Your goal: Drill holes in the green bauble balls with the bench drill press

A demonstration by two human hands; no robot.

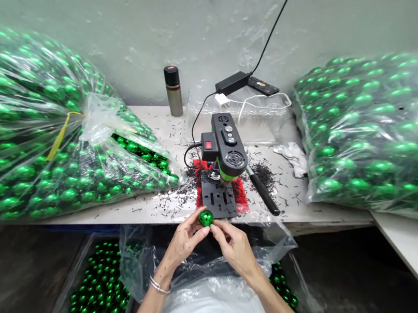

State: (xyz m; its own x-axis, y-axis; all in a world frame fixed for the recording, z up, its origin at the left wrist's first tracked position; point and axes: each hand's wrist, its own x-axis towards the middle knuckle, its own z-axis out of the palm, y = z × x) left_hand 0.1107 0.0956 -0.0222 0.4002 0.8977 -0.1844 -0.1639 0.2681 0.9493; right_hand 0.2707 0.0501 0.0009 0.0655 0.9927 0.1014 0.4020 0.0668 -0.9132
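One shiny green ball (pixel 206 218) is held up just in front of the near edge of a small black drill press (pixel 230 145). The fingers of my left hand (pixel 185 239) grip the ball from the left. My right hand (pixel 233 244) pinches it from the lower right with thumb and fingertips. Behind the ball lies the press's slotted black base plate (pixel 218 197), on a red sheet (pixel 240 193). The press's lever handle (pixel 263 190) sticks out to the right.
Large clear bags of green balls stand left (pixel 16 154) and right (pixel 379 136). Black shavings (pixel 262 174) litter the white table (pixel 123 211). Behind are a bottle (pixel 173 91), a power adapter (pixel 232 83) and cables. A lined container of balls (pixel 96 293) sits below left.
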